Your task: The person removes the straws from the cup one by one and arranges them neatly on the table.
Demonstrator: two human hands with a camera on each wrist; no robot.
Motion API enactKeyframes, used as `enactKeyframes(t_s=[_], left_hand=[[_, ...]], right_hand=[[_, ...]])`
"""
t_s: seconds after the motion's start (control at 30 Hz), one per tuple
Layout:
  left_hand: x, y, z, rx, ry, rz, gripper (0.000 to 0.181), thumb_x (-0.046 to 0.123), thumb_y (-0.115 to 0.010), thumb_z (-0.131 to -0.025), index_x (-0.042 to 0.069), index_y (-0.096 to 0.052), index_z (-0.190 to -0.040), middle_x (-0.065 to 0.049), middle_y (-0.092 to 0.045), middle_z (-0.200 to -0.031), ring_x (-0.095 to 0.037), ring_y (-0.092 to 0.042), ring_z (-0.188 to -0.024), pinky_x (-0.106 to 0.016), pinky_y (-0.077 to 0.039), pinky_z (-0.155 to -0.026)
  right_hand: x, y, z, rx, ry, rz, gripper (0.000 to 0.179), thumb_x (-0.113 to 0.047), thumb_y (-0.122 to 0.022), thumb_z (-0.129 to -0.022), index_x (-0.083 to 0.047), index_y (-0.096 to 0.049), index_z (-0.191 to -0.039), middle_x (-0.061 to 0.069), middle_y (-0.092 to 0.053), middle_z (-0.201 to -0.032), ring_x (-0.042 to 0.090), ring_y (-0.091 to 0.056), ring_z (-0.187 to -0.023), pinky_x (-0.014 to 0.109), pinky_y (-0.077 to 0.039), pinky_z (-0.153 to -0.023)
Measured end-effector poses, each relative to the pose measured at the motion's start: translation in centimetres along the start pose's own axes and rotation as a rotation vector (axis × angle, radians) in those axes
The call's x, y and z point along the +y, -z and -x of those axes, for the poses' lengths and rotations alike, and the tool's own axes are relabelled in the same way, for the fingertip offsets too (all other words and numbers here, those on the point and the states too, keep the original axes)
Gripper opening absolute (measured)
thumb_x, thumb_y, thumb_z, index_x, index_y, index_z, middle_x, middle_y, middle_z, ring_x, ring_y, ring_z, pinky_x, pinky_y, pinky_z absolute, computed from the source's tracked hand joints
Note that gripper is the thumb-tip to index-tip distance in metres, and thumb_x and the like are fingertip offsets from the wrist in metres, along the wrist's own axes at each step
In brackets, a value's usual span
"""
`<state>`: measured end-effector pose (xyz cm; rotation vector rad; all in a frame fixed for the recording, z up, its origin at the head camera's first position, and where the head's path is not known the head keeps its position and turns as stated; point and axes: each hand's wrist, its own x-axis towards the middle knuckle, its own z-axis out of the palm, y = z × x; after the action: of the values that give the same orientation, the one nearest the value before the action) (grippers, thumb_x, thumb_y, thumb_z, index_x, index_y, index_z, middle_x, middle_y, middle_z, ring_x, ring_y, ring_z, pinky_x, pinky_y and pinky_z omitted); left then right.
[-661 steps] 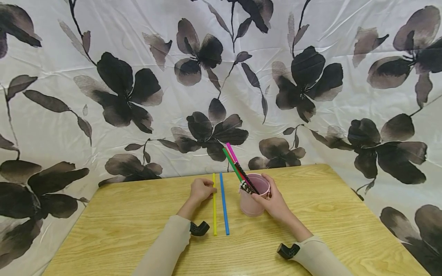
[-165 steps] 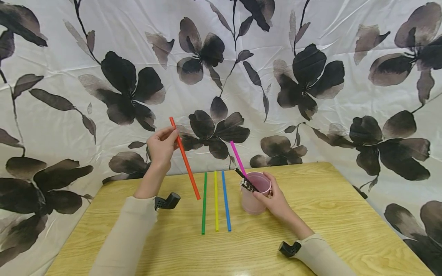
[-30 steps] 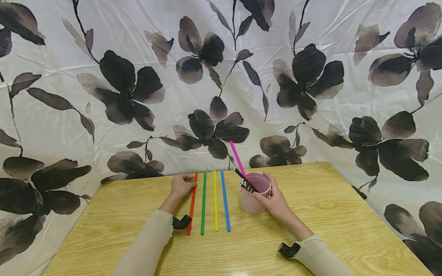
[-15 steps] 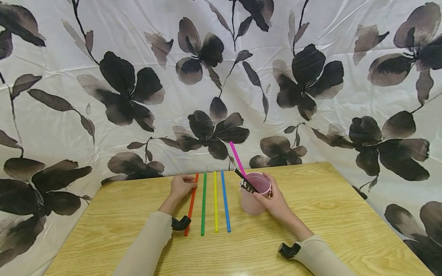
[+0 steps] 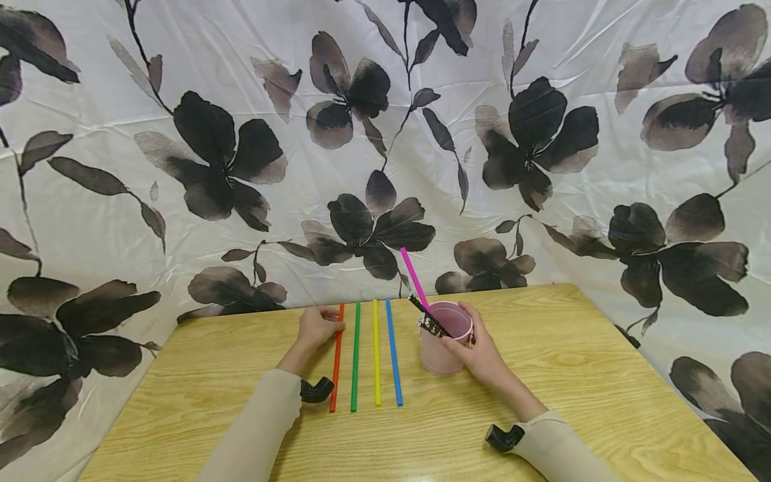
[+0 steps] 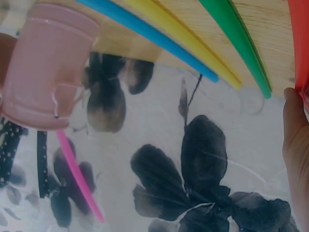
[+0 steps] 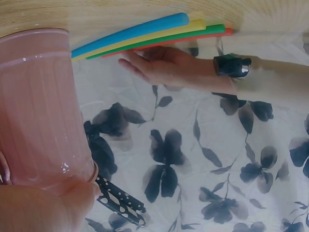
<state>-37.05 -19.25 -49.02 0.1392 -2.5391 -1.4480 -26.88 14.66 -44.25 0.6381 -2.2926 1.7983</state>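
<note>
head: from above, forward-down over desk [image 5: 150,402], widest
left wrist: close, upside-down, toward pink bucket [image 6: 50,63]
right wrist: nearer bucket, upside-down, toward left hand [image 7: 164,66]
wrists share: bucket, blue straw [image 6: 154,36]

Left arm [image 5: 259,418] stretched forward, left hand [image 5: 316,327] down low, thumb and fingers in a pinch! Opposite, the right arm [image 5: 557,438] slants inward, right hand [image 5: 482,349] curled in a grip, thumb nearer the body, fingers on the far side.
</note>
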Motion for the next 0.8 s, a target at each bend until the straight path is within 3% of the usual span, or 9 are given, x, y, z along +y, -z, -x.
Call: enactKeyframes(t_s=[0.2,0.4,0.57,0.7,0.8], left_hand=[[0.1,0.1,0.1,-0.002,0.001,-0.016,0.030,0.006,-0.076,-0.064,-0.001,-0.066,-0.091,-0.008,-0.064,-0.077,-0.015,-0.060,-0.063,-0.027,-0.050,-0.053],[0.2,0.4,0.3,-0.017,0.011,0.046,0.028,0.003,-0.073,-0.066,-0.003,-0.065,-0.092,-0.011,-0.063,-0.077,-0.017,-0.060,-0.058,-0.028,-0.051,-0.051],[0.2,0.9,0.2,-0.009,0.008,0.034,0.021,0.005,-0.068,-0.070,0.000,-0.066,-0.090,-0.010,-0.062,-0.078,-0.018,-0.059,-0.060,-0.027,-0.049,-0.050],[0.9,1.2,-0.2,-0.016,-0.016,0.037,0.018,0.011,-0.066,-0.076,0.001,-0.066,-0.091,-0.009,-0.061,-0.081,-0.023,-0.059,-0.065,-0.029,-0.049,-0.053],[2.2,1.2,-0.3,-0.034,-0.072,0.050,0.018,0.014,-0.065,-0.079,0.002,-0.067,-0.092,-0.009,-0.062,-0.082,-0.025,-0.059,-0.069,-0.030,-0.049,-0.056]], right_hand=[[0.1,0.0,0.0,-0.001,-0.002,0.003,0.072,-0.013,-0.064,-0.081,-0.013,-0.020,-0.137,0.023,-0.033,-0.130,0.040,-0.035,-0.116,0.053,-0.033,-0.089],[0.0,0.0,0.1,0.003,0.003,0.004,0.071,-0.013,-0.064,-0.080,-0.012,-0.021,-0.137,0.023,-0.034,-0.129,0.040,-0.036,-0.115,0.052,-0.033,-0.089],[0.0,-0.1,0.0,0.012,0.001,0.005,0.071,-0.014,-0.065,-0.080,-0.013,-0.022,-0.137,0.023,-0.035,-0.129,0.039,-0.036,-0.115,0.052,-0.033,-0.090],[0.0,-0.1,0.0,0.018,0.006,0.016,0.071,-0.014,-0.065,-0.080,-0.014,-0.022,-0.137,0.023,-0.036,-0.128,0.038,-0.038,-0.114,0.050,-0.035,-0.089],[0.0,0.0,0.1,0.016,0.005,0.014,0.071,-0.014,-0.064,-0.080,-0.014,-0.022,-0.137,0.023,-0.036,-0.128,0.038,-0.038,-0.114,0.050,-0.035,-0.089]])
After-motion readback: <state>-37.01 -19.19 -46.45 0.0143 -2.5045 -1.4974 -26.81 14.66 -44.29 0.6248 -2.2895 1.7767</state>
